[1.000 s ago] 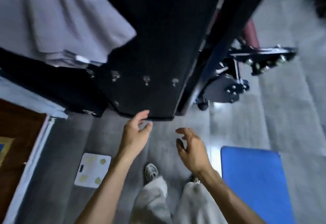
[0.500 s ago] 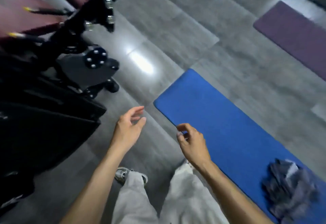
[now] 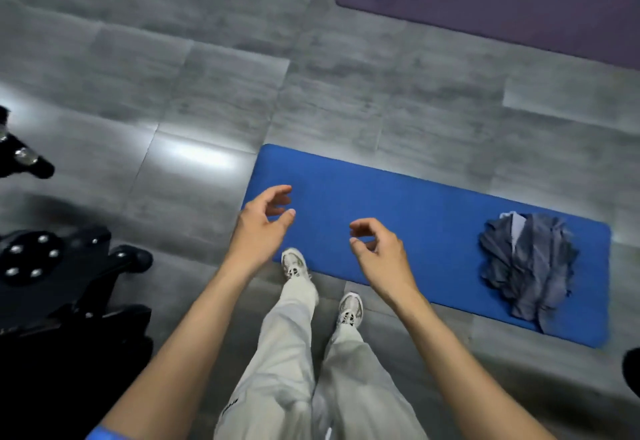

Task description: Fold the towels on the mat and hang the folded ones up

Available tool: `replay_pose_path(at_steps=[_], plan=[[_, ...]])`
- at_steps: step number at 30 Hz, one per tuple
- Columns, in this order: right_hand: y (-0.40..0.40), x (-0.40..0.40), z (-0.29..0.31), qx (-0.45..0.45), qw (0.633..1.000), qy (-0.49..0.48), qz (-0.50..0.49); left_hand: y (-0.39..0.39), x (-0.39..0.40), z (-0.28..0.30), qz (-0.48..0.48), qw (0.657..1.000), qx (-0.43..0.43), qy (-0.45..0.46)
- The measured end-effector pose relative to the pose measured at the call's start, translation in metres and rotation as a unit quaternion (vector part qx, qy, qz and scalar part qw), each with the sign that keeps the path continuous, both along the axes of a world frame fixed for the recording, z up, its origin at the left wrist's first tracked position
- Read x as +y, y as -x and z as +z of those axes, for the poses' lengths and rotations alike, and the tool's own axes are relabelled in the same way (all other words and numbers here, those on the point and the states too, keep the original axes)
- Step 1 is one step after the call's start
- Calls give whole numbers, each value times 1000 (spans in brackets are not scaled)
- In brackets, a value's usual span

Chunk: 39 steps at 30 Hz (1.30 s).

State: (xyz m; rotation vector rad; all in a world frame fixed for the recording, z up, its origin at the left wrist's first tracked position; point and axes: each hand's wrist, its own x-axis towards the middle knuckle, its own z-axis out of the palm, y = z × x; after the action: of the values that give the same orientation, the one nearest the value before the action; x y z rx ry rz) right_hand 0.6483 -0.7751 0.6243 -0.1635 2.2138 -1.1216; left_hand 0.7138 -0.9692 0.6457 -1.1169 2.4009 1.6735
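Note:
A blue mat (image 3: 415, 218) lies across the grey floor in front of me. On its right end sits a crumpled heap of grey towels (image 3: 528, 266). My left hand (image 3: 259, 228) hovers over the mat's left end, fingers loosely curled, holding nothing. Over the mat's near edge my right hand (image 3: 377, 252) hangs in the air, also loosely curled and empty, well left of the towels. Both hands are far from the heap.
A black machine base with bolts and feet (image 3: 59, 273) stands at the left. A purple mat (image 3: 502, 3) lies at the far right. My legs and sneakers (image 3: 294, 263) are at the blue mat's near edge. A dark object (image 3: 632, 370) shows at the right edge.
The view has swung from the black rack with hanging grey towels to the blue mat. Both empty hands now hang over the mat, and the whole towel heap has come into view.

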Motion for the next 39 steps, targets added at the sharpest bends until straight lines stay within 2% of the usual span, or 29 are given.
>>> replay_pose_path(at_steps=[11,16,21,25,29,34,39], plan=[[116,-26,21,-21,979,30,-201,225,-26,32,-162,983,79,-40],[180,-32,43,-38,939,97,-328,319,-33,51,-236,968,86,-28],[247,-33,50,-34,909,134,-393,420,-16,56,-312,946,88,-26],[314,-23,38,-31,886,153,-437,517,10,48,-396,914,84,-10],[394,-4,24,-30,863,132,-488,622,41,48,-471,879,71,8],[482,15,29,-16,836,99,-540,732,90,59,-586,806,59,55],[548,34,32,-6,774,100,-626,804,158,64,-662,748,48,16]])
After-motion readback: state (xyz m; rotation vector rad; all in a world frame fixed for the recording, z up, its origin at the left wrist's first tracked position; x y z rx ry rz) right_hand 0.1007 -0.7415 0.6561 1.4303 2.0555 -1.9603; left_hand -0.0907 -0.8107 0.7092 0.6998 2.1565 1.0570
